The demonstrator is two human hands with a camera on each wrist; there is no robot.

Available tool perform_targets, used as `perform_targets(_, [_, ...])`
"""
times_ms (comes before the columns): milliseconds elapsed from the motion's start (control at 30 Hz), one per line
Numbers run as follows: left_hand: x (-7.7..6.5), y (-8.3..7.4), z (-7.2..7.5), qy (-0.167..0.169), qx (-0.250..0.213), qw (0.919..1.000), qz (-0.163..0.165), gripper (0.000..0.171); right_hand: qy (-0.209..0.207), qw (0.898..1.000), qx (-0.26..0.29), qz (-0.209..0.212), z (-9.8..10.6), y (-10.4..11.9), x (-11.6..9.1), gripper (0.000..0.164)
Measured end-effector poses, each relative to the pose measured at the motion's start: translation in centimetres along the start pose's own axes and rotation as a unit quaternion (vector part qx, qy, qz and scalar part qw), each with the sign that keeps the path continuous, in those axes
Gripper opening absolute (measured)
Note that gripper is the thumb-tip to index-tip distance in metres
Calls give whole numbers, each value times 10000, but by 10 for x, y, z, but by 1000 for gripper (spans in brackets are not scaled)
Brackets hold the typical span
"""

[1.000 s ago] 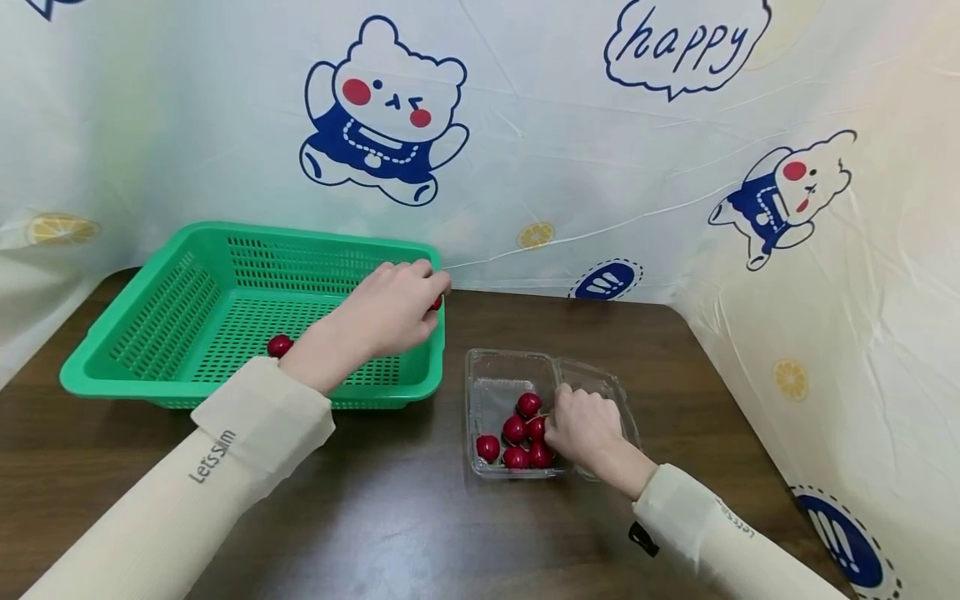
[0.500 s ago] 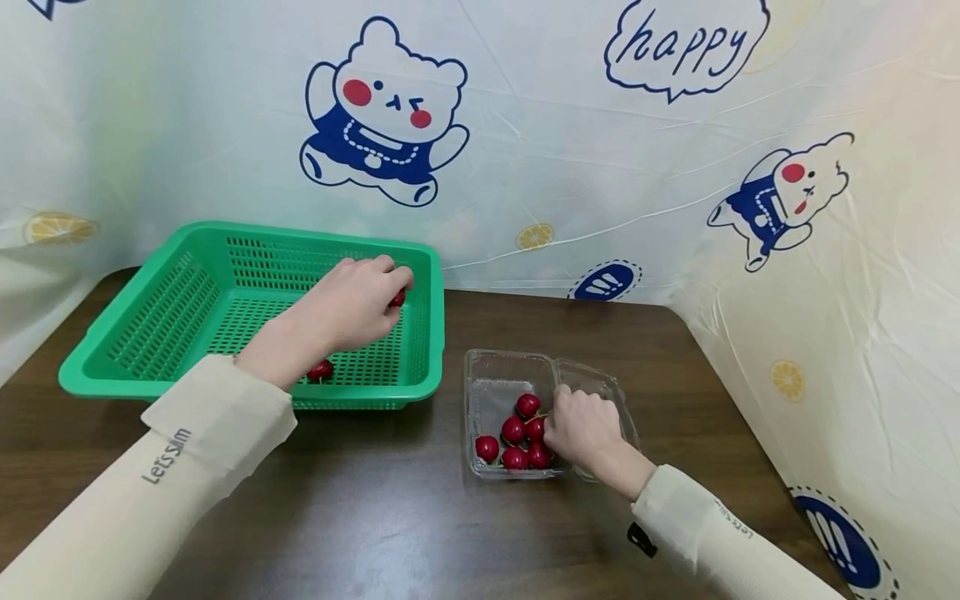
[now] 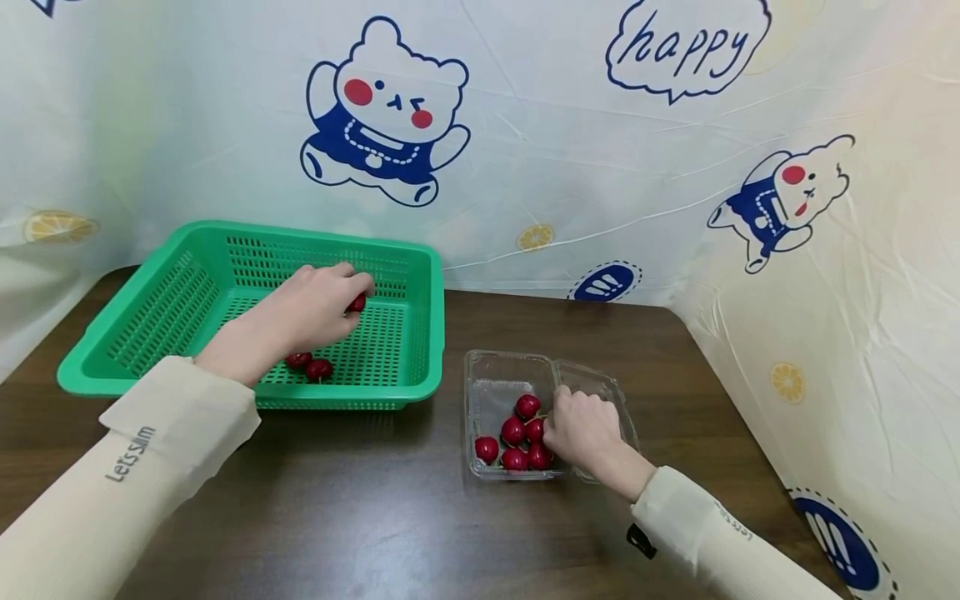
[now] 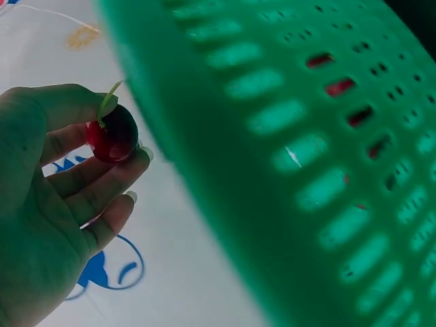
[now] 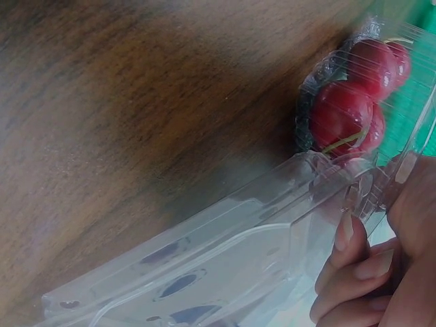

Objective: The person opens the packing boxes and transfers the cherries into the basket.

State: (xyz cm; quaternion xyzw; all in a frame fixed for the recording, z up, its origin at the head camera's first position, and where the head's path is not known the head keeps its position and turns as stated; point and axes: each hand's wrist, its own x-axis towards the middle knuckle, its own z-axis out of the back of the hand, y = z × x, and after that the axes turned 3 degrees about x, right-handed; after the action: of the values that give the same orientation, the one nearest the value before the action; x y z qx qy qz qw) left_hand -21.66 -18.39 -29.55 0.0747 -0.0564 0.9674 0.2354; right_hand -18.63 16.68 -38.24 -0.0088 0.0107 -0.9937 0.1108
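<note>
My left hand (image 3: 315,310) is above the green basket (image 3: 375,392), pinching a dark red cherry (image 4: 112,135) between thumb and fingers. A green stem pokes up past the thumb in the left wrist view. Two cherries (image 3: 319,370) lie on the basket floor below that wrist; my arm hides part of the floor. To the right, my right hand (image 3: 588,432) pinches the edge of a clear plastic box (image 3: 487,396), where its lid joins. Several red cherries (image 3: 513,431) sit in the box's near half. In the right wrist view, fingertips (image 5: 345,231) press against the clear plastic.
The box's lid (image 3: 597,380) lies folded out to the right, under my right hand. Both containers stand on a dark wooden table (image 3: 375,492), with a gap between them. A white printed curtain (image 3: 540,167) hangs behind and along the right side.
My left hand has moved left with the cherry, from the basket's right rim to over its interior. Its forearm uncovers a second cherry in the basket. The right hand stays on the box.
</note>
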Motion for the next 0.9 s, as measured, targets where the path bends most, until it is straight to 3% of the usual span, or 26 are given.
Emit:
perform_targets(233, [-4,13,-4,331,-63,9992,206,28,62,10000,29,-16,-1,0,0,19])
perform_targets(600, [-9,18,-12,839,-139,9958,324,23,39,10000,-16,28,1,0,0,19])
perform_targets(900, [-13,22,-25,1033,-183,9940,311,15,8,10000,-8,6,1,1,-1,19])
